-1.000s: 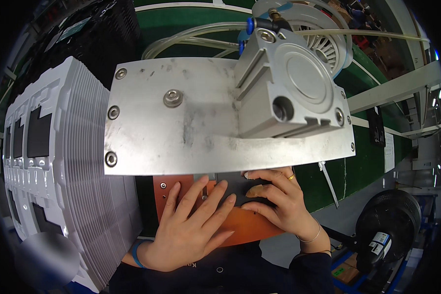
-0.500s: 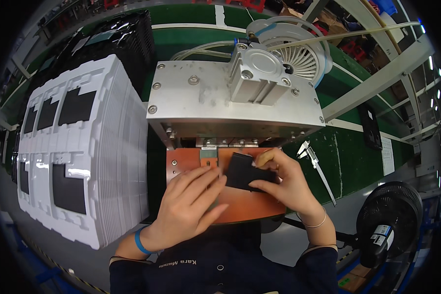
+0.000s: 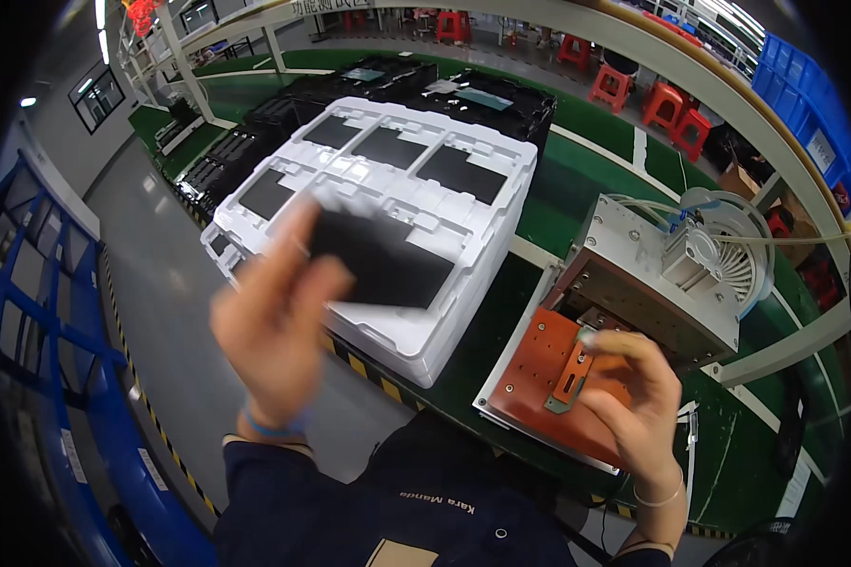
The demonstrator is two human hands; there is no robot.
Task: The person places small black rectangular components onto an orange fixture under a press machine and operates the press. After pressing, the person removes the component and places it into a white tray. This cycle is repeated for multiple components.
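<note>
My left hand (image 3: 279, 326), smeared by motion, is over the white plastic tray (image 3: 506, 151) at the left. Its thumb and fingers close on the near edge of a thin black rectangular piece (image 3: 373, 253). Part of that piece overlaps the tray's front pocket, so its outline there is unclear. At the orange plate (image 3: 525, 364), my right hand (image 3: 633, 392) curls its index finger and thumb around the ends of a narrow green-edged slotted piece (image 3: 571, 374). That piece lies on the plate in front of the metal press (image 3: 648, 265); fingertips partly cover it.
The tray tops a tall white stack, with flat black pieces (image 3: 463, 172) in several pockets. Black trays (image 3: 482, 94) stand behind it on the green bench. Calipers (image 3: 693, 425) lie right of the press. A blue rack (image 3: 57, 359) stands at the left; red stools (image 3: 613, 87) are beyond the bench.
My view has swung left toward the tray. My left hand has moved from the orange plate to the tray with a black piece. My right hand has let go of its black piece.
</note>
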